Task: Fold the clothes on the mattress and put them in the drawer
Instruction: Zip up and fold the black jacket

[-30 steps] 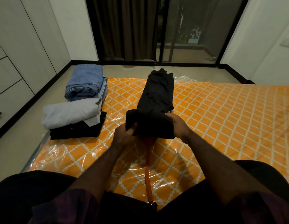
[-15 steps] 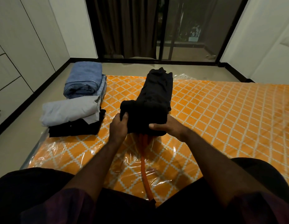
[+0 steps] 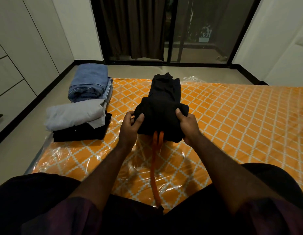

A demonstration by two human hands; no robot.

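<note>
Kneeling at the near edge of an orange patterned mattress (image 3: pixel 232 119) wrapped in clear plastic, a person folds a black garment. Far left, built-in drawers (image 3: pixel 10 92) line the wall, apparently all shut. On the mattress's left edge sit finished pieces: folded blue jeans (image 3: pixel 89 82) at the back, and nearer, a grey folded item (image 3: pixel 74 114) stacked on a black one (image 3: pixel 79 134). At centre, the left hand (image 3: pixel 131 127) is closed on the near left corner of the black garment (image 3: pixel 162 112), and the right hand (image 3: pixel 187 123) grips the near right corner. The garment's near end is doubled over; the rest lies stretched away on the mattress. An orange cord (image 3: pixel 155 167) trails from under it toward the person. This looks like mid-fold. Next, the bundle likely needs carrying forward over the remaining length, keeping the edges square.
</note>
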